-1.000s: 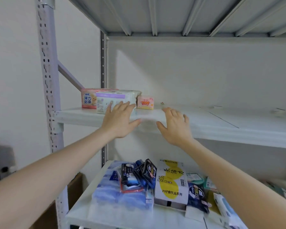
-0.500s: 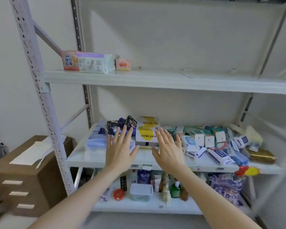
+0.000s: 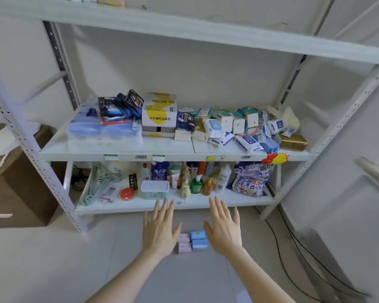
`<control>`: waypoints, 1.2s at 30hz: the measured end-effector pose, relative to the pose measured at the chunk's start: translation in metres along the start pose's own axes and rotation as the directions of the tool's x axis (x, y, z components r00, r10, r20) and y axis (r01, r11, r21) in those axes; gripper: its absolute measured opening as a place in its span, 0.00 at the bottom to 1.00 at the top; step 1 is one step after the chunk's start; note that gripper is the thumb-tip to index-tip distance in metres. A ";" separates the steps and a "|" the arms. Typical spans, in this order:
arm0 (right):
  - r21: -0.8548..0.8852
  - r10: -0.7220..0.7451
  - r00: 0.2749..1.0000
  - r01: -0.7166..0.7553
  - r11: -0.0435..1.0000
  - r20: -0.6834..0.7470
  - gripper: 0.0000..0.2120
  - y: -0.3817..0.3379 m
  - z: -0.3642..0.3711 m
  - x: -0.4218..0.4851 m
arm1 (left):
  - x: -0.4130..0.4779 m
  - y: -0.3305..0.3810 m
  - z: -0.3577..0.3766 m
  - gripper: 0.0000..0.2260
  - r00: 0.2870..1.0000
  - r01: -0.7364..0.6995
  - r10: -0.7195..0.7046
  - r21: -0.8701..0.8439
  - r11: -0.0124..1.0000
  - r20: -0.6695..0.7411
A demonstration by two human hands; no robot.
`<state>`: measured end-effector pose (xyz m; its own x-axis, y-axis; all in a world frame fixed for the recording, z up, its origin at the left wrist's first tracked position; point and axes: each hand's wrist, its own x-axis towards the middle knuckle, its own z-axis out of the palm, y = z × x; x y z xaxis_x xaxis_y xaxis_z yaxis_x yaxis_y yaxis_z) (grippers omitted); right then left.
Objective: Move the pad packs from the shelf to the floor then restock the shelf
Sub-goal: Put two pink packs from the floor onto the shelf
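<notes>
Pink and pale-blue pad packs point(image 3: 197, 241) noted on the floor point(image 3: 53, 270), grouped tight in a small block just in front of the shelving unit point(image 3: 59, 189): pink pair at left, blue pair at right, touching. Left hand point(image 3: 160, 232) held palm-down just left of the block, fingers straight and spread, gripping nothing. Right hand point(image 3: 223, 230) likewise just right of the block, fingers straight, thumb out, gripping nothing. Cannot tell whether either hand touches the packs. Middle shelf point(image 3: 74, 153) crowded: blue-wrapped bundle point(image 3: 101, 130) at left with dark packs point(image 3: 118, 106) on top, white-and-yellow box point(image 3: 159, 112) near centre, gold tin point(image 3: 293, 142) at far right. Bottom shelf point(image 3: 239, 199) with bottles, a clear lidded tub point(image 3: 155, 189), a purple detergent bag point(image 3: 249, 182). Brown drawer cabinet point(image 3: 15, 193) left of the unit; black cables point(image 3: 293, 248) on the floor at right.
</notes>
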<state>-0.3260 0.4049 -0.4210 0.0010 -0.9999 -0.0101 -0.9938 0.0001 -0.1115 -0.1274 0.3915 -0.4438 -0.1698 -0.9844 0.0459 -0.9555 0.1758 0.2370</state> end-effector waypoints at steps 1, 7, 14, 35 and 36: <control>0.000 0.018 1.000 -0.018 1.000 0.023 0.33 0.010 0.009 -0.007 | -0.008 0.005 0.013 0.31 0.999 0.011 -0.010 -0.009 1.000 0.034; -0.015 0.083 0.980 -0.082 0.997 0.179 0.33 0.066 0.054 -0.042 | -0.056 0.040 0.065 0.31 0.971 0.066 -0.075 0.049 0.997 0.226; -0.051 0.066 0.966 -0.055 0.997 0.249 0.40 0.111 0.086 -0.078 | -0.079 0.074 0.123 0.26 0.965 0.140 -0.099 -0.158 0.977 0.245; 0.012 0.004 0.834 -0.013 1.000 0.552 0.32 0.163 0.236 0.121 | 0.103 0.059 0.266 0.30 0.833 0.158 -0.189 0.104 0.982 0.520; 0.013 0.000 0.831 -0.009 1.000 0.556 0.33 0.166 0.248 0.131 | 0.111 0.056 0.279 0.30 0.833 0.154 -0.188 0.108 0.982 0.520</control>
<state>-0.4637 0.2762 -0.6875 0.0623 -0.8258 -0.5605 -0.9922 0.0095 -0.1244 -0.2667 0.2906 -0.6958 -0.0873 -0.8552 -0.5109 -0.9906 0.0204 0.1350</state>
